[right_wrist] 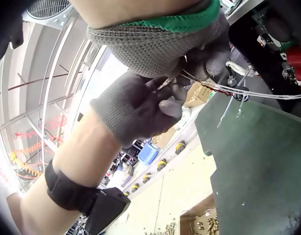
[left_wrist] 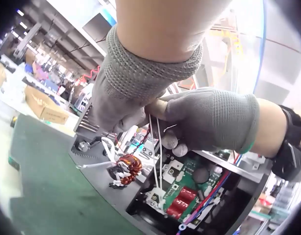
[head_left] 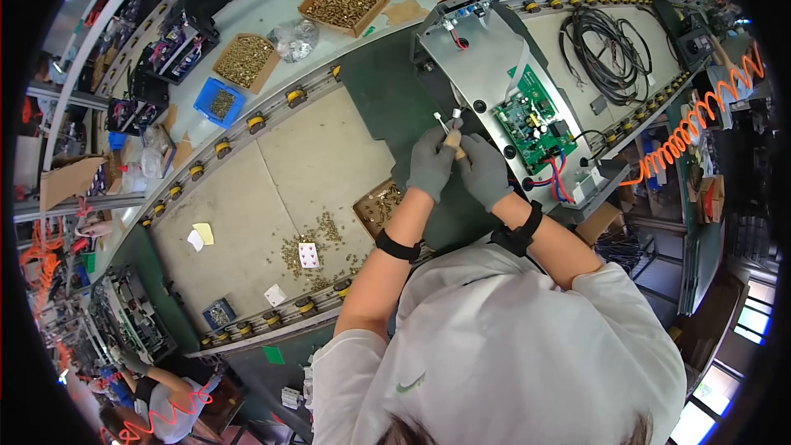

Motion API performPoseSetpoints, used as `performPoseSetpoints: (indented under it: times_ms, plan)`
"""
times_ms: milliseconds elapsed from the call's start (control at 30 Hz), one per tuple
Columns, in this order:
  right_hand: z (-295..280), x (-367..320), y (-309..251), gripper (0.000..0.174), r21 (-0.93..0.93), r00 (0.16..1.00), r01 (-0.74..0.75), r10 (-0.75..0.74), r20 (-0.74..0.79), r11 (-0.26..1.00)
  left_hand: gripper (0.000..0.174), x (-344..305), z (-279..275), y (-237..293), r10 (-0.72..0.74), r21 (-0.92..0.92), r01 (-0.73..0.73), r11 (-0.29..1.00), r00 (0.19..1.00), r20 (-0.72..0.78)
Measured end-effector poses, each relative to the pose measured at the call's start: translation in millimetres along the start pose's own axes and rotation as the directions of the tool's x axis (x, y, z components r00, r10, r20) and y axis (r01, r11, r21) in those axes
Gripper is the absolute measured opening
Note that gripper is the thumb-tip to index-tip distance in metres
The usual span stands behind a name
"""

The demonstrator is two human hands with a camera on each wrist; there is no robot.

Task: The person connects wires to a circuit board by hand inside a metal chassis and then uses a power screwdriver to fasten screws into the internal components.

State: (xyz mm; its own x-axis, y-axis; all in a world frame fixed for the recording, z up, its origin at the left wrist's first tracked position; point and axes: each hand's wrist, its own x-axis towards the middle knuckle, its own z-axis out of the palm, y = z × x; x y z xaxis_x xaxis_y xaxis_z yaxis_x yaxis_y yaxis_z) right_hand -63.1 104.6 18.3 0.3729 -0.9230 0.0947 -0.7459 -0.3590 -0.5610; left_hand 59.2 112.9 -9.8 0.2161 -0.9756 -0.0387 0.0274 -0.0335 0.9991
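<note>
My gloved left hand [head_left: 430, 163] and gloved right hand [head_left: 484, 171] meet fingertip to fingertip at the near side of an opened metal equipment case [head_left: 461, 58]. Between their fingers both pinch thin white wires [left_wrist: 159, 156], which run down to a green circuit board [left_wrist: 172, 196] inside the case. A red-and-black twisted wire [right_wrist: 216, 89] runs beside the white ones. The curled fingers hide the wires' upper ends. Below the hands in the left wrist view sits a copper-wound coil [left_wrist: 128, 169], with white leads ending in ring terminals.
A green mat [head_left: 375, 74] lies left of the case. An open box of brass fittings [head_left: 379, 204] stands by my left forearm, with loose ones scattered nearby. Cartons of brass parts [head_left: 344, 4] and a blue bin [head_left: 219, 102] line the far bench. Black cables [head_left: 610, 53] lie coiled beyond the case.
</note>
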Motion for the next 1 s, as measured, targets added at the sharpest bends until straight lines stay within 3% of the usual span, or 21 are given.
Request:
performPoseSetpoints:
  times_ms: [100,233,333,400,433,500,533,600,633,700,733,800,833,933,967,1000]
  plan:
    - [0.6,1.0,4.0,0.018,0.000,0.997,0.000,0.000,-0.071,1.000,0.027,5.2,6.9,-2.8,-0.077,-0.132,0.069,0.989,0.995,-0.057]
    - [5.9,0.1,11.8,0.018,0.017,0.996,0.025,-0.023,-0.088,1.000,0.027,6.8,8.6,4.5,-0.102,-0.223,0.097,0.970,0.995,-0.008]
    - [6.4,-0.2,17.6,0.018,0.013,0.995,0.038,-0.037,-0.089,0.999,0.028,7.4,3.7,6.1,-0.009,-0.230,0.026,0.973,0.997,0.075]
    - [5.5,-1.8,18.7,0.018,0.003,0.999,0.016,-0.016,-0.051,1.000,0.031,8.4,-0.2,6.6,-0.009,0.180,-0.021,0.983,0.986,0.165]
    - [3.4,-2.6,17.0,0.017,-0.009,0.999,0.018,-0.018,-0.035,1.000,0.031,8.1,-1.4,9.3,-0.015,0.178,-0.014,0.984,0.986,0.164]
    - [-0.7,-4.7,10.4,0.016,-0.021,1.000,0.019,-0.020,-0.015,1.000,0.034,9.0,-3.6,16.7,-0.178,0.146,0.150,0.978,0.962,0.205]
    - [-2.1,-6.5,5.3,0.018,-0.061,0.999,0.007,-0.010,-0.038,0.998,0.034,9.0,-4.1,15.1,-0.181,0.143,0.154,0.978,0.962,0.204]
    - [-7.4,-8.6,0.8,0.019,-0.105,0.999,-0.005,0.000,-0.054,0.994,0.031,7.8,-4.3,10.2,-0.090,-0.140,0.120,0.983,0.975,0.204]
    - [-10.6,-8.8,0.6,0.020,-0.095,0.997,-0.019,0.012,-0.079,0.995,0.031,7.4,-6.0,7.5,-0.093,-0.144,0.124,0.982,0.975,0.202]
    - [-18.0,-12.6,1.1,0.022,-0.088,0.995,-0.034,0.026,-0.093,0.995,0.028,4.9,-10.6,0.3,-0.075,0.189,0.030,0.982,0.969,0.234]
    - [-22.0,-15.2,2.1,0.021,-0.030,0.990,-0.004,0.000,-0.138,1.000,0.028,3.5,-10.5,-11.8,-0.081,0.184,0.039,0.982,0.970,0.229]
    - [-35.6,-21.0,-0.1,0.021,0.026,0.986,0.036,-0.031,-0.161,0.999,0.026,-0.4,-11.2,-41.1,-0.072,0.072,0.077,0.994,0.995,-0.075]
    - [-47.2,-26.5,-5.6,0.019,0.100,0.988,0.053,-0.037,-0.153,0.994,0.021,-1.0,-18.2,-37.9,-0.178,0.071,0.189,0.979,0.974,-0.142]
    - [-62.3,-48.4,-5.6,0.014,0.178,0.988,0.090,-0.066,-0.136,0.980,0.019,-12.1,-22.4,-24.9,-0.285,0.127,0.322,0.938,0.927,-0.242]
    - [-65.7,-54.5,-2.5,0.014,0.116,0.991,0.117,-0.108,-0.081,0.986,0.018,-13.2,-22.9,-41.8,-0.159,0.270,0.195,0.943,0.976,-0.151]
    - [-69.1,-58.7,1.6,0.014,0.055,0.989,0.147,-0.146,-0.024,0.988,0.018,-16.7,-22.4,-42.1,-0.167,0.264,0.205,0.942,0.973,-0.162]
